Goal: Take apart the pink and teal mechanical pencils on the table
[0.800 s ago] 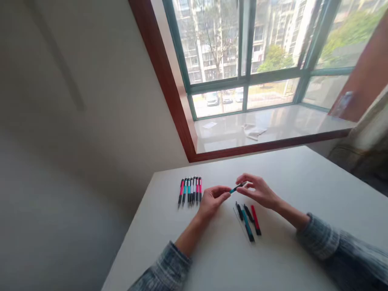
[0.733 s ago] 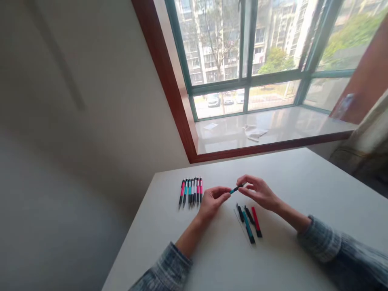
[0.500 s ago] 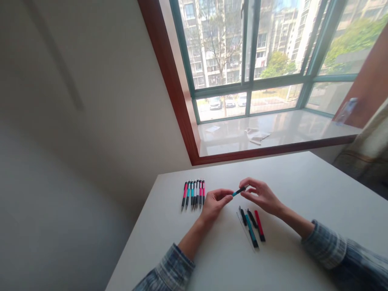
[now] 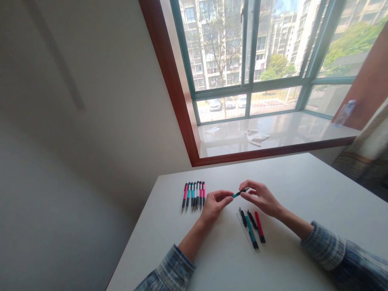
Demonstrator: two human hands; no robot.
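Above the table, a teal and black pen [image 4: 238, 193] is held between my two hands. The fingertips of my left hand [image 4: 216, 205] pinch its teal end. My right hand [image 4: 259, 197] has thumb and fingers closed on the black part, with the tip poking out to the upper right. Just below lie loose pen parts: a teal barrel [image 4: 251, 229], a red barrel [image 4: 260, 227], black pieces [image 4: 252, 219] and a thin pale refill [image 4: 246, 233]. Left of my left hand stands a row of several whole pens [image 4: 192, 196] in pink, teal and white, side by side.
The white table [image 4: 224, 258] meets the wall beneath a window with a red-brown frame [image 4: 257, 154]. On the sill lie a crumpled cloth [image 4: 257, 136] and a flat white paper [image 4: 212, 130], with a clear bottle [image 4: 345, 113] farther right. A curtain [image 4: 360, 149] hangs at the right.
Both hands stay almost in place on the pen; the right-hand fingers have shifted slightly, and more of the pen's tip shows beyond them. The loose parts and the row are unmoved.
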